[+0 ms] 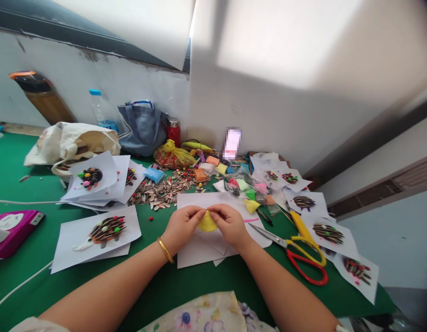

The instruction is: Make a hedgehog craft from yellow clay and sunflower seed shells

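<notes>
Between my two hands is a thin, rounded piece of yellow modelling clay (207, 223), held above white paper (189, 256). My left hand (184, 226), with a gold bangle at the wrist, pinches its upper left edge. On the other side my right hand (230, 224) pinches the upper right edge, and the thumbs almost meet at the top. The curled fingers behind the clay are partly hidden. Right of my right hand lie scissors (285, 243) with one yellow and one red handle. A small yellow clay lump (251, 205) sits just beyond the paper.
Sunflower seeds (158, 192) are heaped behind the paper, beside several bagged clay pieces (200, 174). Cards with seed-covered hedgehog figures (106, 230) lie left and right. A phone (231, 143) leans on the wall. Bags (143, 129) and a purple box (20, 233) stand at left.
</notes>
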Tool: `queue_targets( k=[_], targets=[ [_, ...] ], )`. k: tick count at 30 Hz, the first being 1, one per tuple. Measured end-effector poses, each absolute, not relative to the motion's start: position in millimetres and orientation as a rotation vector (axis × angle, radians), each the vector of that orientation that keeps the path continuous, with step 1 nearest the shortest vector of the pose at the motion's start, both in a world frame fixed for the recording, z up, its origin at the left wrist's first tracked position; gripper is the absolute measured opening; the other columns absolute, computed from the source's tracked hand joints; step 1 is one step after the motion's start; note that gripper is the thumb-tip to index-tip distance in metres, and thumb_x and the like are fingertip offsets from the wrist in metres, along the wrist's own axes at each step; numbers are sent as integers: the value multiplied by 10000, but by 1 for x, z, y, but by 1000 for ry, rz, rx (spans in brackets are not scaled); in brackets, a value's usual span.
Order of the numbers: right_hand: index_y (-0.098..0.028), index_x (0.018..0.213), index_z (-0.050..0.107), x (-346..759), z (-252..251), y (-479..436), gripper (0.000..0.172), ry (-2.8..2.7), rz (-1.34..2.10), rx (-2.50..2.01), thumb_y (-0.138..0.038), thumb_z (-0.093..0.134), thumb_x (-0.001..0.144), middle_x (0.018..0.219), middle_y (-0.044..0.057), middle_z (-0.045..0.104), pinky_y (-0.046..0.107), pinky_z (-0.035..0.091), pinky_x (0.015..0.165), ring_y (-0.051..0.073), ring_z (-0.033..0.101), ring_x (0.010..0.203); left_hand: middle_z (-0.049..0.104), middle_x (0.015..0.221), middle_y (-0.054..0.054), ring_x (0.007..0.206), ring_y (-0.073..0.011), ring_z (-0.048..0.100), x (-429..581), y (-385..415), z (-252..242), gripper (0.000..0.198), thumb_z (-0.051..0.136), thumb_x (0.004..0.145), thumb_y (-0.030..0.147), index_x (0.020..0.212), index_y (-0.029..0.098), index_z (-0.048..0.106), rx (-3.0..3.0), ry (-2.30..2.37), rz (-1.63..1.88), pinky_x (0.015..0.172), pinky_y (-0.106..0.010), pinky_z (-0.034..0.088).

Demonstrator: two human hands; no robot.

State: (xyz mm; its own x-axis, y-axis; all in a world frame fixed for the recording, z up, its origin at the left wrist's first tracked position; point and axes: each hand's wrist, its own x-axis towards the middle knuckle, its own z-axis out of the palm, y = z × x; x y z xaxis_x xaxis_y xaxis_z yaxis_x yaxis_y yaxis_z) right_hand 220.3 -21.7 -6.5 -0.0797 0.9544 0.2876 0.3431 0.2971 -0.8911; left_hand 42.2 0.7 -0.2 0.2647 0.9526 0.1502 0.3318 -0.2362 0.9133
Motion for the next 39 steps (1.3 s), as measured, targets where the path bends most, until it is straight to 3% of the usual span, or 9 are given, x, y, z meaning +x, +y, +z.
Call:
queue_targets(
  k=[4,9,11,15,20,25,31,35,39],
  targets=[
    [-223,1155,626,220,-10,-21,310,-1523,911,-1192,-299,601,855,1019,62,680,311,539,724,179,644,813,750,809,-49,758,-205,675,42,3,1,291,598,812,436,794,180,735,1637,1196,981,692,-286,528],
    [-211,929,674,221,-5,-20,127,-1589,760,-1206,-277,590,860,959,56,648,311,520,758,180,613,847,753,980,-63,911,-227,681,43,2,0,322,571,839,435,955,189,744,1607,1128,1004,807,-320,537],
    [-213,945,680,222,-3,-20,139,-1616,744,-1195,-272,585,862,960,57,650,309,519,771,184,615,873,750,986,-65,908,-227,684,43,2,-2,304,612,813,424,966,192,736,1599,1098,972,806,-323,542],
    [-218,1095,656,222,-4,-20,253,-1531,861,-1216,-316,577,875,1046,68,658,310,538,747,182,638,860,740,940,-77,853,-224,686,45,1,-1,310,678,748,425,925,172,710,1466,1090,993,761,-326,552],
    [-202,946,687,222,-6,-20,174,-1554,880,-1256,-315,584,863,930,53,695,320,530,779,192,644,854,709,861,-58,806,-195,654,45,1,3,321,641,778,472,865,166,682,1504,1081,982,735,-302,528],
    [-210,1000,652,219,-7,-23,185,-1565,900,-1222,-301,577,857,942,43,689,299,535,732,178,644,821,641,715,-18,662,-150,592,45,2,0,324,672,750,482,746,162,624,1453,1085,934,593,-244,479],
    [-211,936,660,219,-3,-23,151,-1538,866,-1235,-295,561,860,893,34,684,301,532,731,177,640,805,708,868,-63,773,-188,649,45,2,0,374,679,744,495,910,160,681,1378,1049,976,684,-288,527],
    [-216,928,701,220,-3,-23,161,-1598,814,-1246,-286,574,857,917,45,703,321,530,783,190,646,848,721,833,-72,763,-202,660,45,1,0,348,704,720,489,835,160,704,1420,1072,934,682,-298,532],
    [-215,976,699,219,-3,-23,182,-1576,861,-1249,-281,582,853,947,52,708,319,539,765,191,655,845,718,803,-52,731,-189,661,45,0,0,378,687,744,454,990,167,688,1414,1070,1004,643,-283,527]
  ],
)
